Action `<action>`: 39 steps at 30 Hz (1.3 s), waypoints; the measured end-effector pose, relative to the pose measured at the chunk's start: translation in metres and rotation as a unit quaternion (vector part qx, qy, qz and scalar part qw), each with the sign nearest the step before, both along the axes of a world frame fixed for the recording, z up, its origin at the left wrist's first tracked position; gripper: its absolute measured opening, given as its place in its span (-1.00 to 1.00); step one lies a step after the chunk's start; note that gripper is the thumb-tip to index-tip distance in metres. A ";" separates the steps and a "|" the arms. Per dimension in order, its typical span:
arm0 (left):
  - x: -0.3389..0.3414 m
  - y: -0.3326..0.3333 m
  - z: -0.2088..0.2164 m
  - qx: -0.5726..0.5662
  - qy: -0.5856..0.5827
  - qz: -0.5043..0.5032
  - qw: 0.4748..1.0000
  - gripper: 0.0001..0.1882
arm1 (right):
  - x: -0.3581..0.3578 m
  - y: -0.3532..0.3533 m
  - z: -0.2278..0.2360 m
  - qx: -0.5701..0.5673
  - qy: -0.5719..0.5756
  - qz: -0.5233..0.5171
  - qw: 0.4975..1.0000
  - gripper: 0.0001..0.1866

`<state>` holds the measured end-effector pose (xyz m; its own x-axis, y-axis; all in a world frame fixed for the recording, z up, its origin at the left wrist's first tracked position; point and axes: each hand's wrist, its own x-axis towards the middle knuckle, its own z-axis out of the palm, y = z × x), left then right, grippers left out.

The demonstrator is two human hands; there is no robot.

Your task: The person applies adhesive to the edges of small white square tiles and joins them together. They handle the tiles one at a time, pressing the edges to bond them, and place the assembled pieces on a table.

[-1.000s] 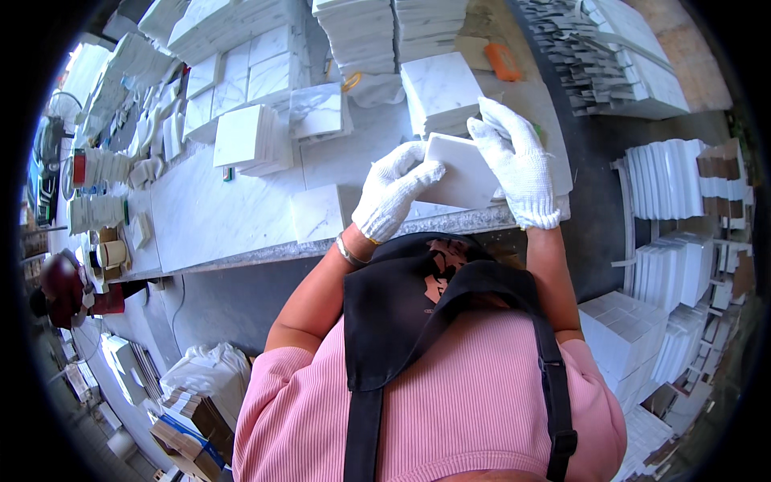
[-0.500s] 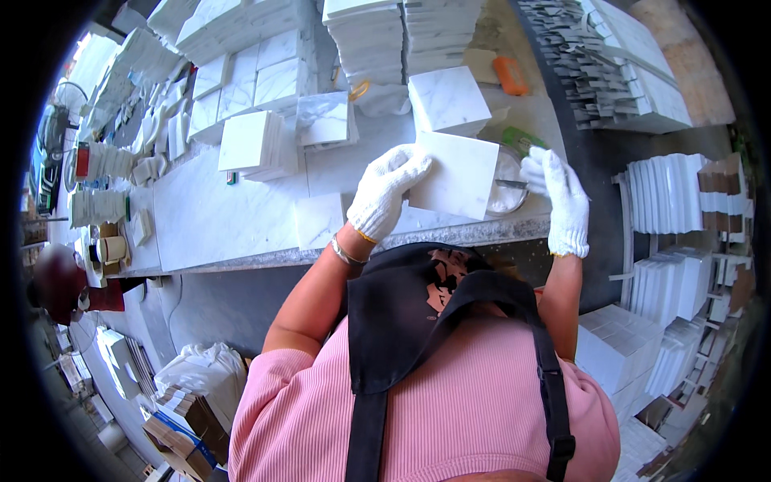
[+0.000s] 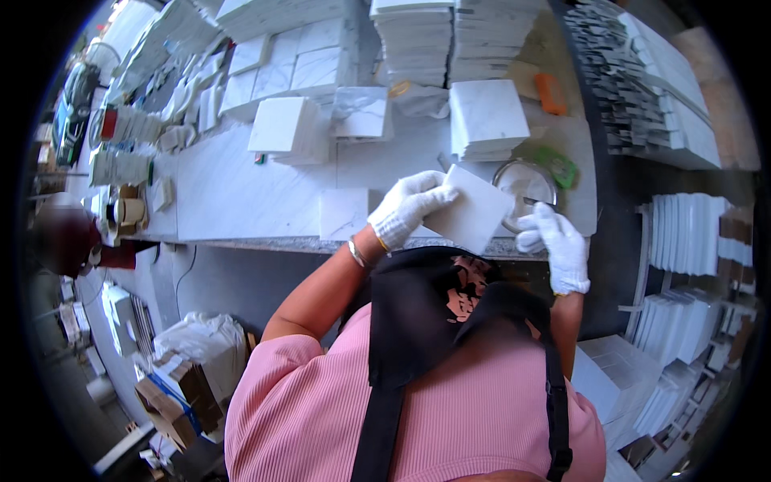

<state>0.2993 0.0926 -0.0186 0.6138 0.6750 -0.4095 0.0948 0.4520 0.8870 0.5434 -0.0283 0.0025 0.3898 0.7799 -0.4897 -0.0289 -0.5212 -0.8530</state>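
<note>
My left hand point(image 3: 409, 207), in a white knit glove, is closed on the edge of a square white tile point(image 3: 474, 210), which is tilted above the bench's front edge. In a like glove, my right hand point(image 3: 556, 249) has its fingers bent together around a thin, dark, blade-like scraper point(image 3: 531, 201); most of the tool is hidden. Its fingertips are at the near rim of a round bowl point(image 3: 514, 170) with white material inside. Left of my left hand, a pale veined tile point(image 3: 344, 214) lies flat on the bench.
Beyond the hands are a short tile stack point(image 3: 488, 116), another stack point(image 3: 283, 127) and tall piles point(image 3: 414, 44). A green object point(image 3: 557, 165) lies beside the bowl, an orange one point(image 3: 550, 94) farther back. Racked tiles point(image 3: 687, 234) stand at right. Another person point(image 3: 68, 234) is at far left.
The tile in my left hand has turned and tilted, its near corner now pointing toward me. My right hand has come lower and closer to the tile. The whole view has shifted.
</note>
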 end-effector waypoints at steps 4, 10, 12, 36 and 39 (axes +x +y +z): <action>-0.042 0.021 -0.050 0.096 0.146 0.040 0.984 -0.62 | 0.014 0.000 -0.007 -0.001 0.007 -0.035 0.999 -0.58; -0.038 0.044 -0.074 0.191 0.314 0.080 0.927 -0.59 | 0.009 0.014 -0.009 0.028 -0.011 0.005 1.000 -0.57; -0.035 0.048 -0.088 0.206 0.323 0.092 0.919 -0.60 | 0.008 0.019 -0.006 0.036 -0.026 0.019 0.999 -0.60; 0.036 0.055 -0.006 0.106 0.071 0.061 0.990 -0.33 | 0.006 0.102 -0.012 0.071 -0.134 0.089 0.985 -0.47; 0.040 0.056 -0.007 0.150 0.110 0.060 0.981 -0.37 | 0.002 0.093 -0.012 0.065 -0.149 0.102 0.981 -0.48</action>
